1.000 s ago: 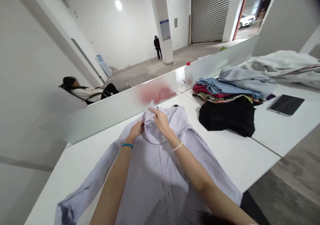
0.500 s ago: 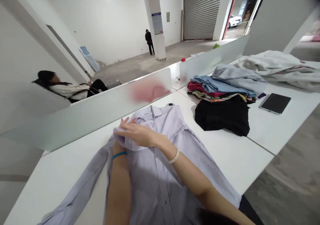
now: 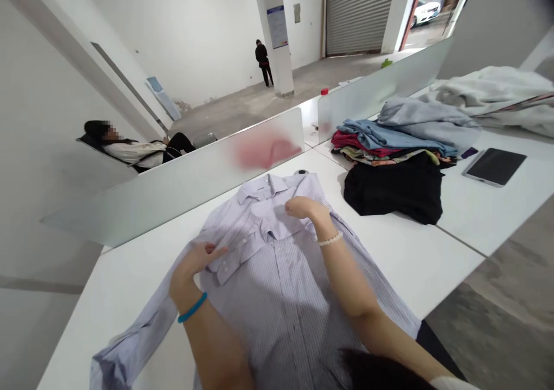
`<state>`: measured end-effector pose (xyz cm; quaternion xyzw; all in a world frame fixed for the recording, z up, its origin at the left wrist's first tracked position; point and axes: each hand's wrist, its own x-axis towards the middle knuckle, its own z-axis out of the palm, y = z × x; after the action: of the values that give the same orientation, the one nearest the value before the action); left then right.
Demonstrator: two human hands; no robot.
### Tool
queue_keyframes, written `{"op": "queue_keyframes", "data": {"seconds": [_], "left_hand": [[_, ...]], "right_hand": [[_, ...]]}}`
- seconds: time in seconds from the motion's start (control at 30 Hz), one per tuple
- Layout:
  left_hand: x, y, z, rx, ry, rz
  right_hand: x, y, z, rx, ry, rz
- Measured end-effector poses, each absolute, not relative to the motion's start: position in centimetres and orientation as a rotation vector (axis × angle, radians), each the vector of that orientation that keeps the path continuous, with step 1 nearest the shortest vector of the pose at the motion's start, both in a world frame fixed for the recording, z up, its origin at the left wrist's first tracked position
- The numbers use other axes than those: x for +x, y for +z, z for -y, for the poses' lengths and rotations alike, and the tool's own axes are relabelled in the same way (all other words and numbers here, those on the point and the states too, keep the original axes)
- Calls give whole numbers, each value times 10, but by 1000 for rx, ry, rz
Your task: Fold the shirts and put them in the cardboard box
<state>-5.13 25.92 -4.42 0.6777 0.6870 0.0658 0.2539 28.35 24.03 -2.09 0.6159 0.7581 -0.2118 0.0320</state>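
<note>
A light purple striped button-up shirt (image 3: 277, 286) lies front up, with its collar toward the frosted divider. One sleeve (image 3: 236, 254) is folded across its chest, its buttoned cuff pointing left. The other sleeve (image 3: 147, 321) stretches out to the lower left. My left hand (image 3: 197, 260), above a blue wristband, is beside the cuff with thumb and fingers apart. My right hand (image 3: 305, 207), with a white bead bracelet at the wrist, is closed on the shirt's upper chest, on the folded sleeve fabric; its fingertips are partly hidden.
Right of the shirt sit a black folded garment (image 3: 393, 191) and a stack of folded clothes (image 3: 389, 139). Farther right are a tablet (image 3: 496, 166) and a pale cloth heap (image 3: 497, 93). A frosted divider (image 3: 182, 188) borders the table; beyond it one person reclines and another stands.
My hands have moved apart. My left hand has come out of the cuff and shifted toward me; my right hand has moved right across the chest. The sleeve now lies folded over the shirt.
</note>
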Motion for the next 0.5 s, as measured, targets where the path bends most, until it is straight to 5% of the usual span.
{"op": "queue_keyframes", "data": {"seconds": [0.37,0.5], "left_hand": [[-45,-58,-263,1780,87,-1622],[-42,-48,-257,1780,335,-1578]], "right_hand": [[248,3,-221,1608,-630,-2531],[208,12,-205,1026,-725,-2805]]}}
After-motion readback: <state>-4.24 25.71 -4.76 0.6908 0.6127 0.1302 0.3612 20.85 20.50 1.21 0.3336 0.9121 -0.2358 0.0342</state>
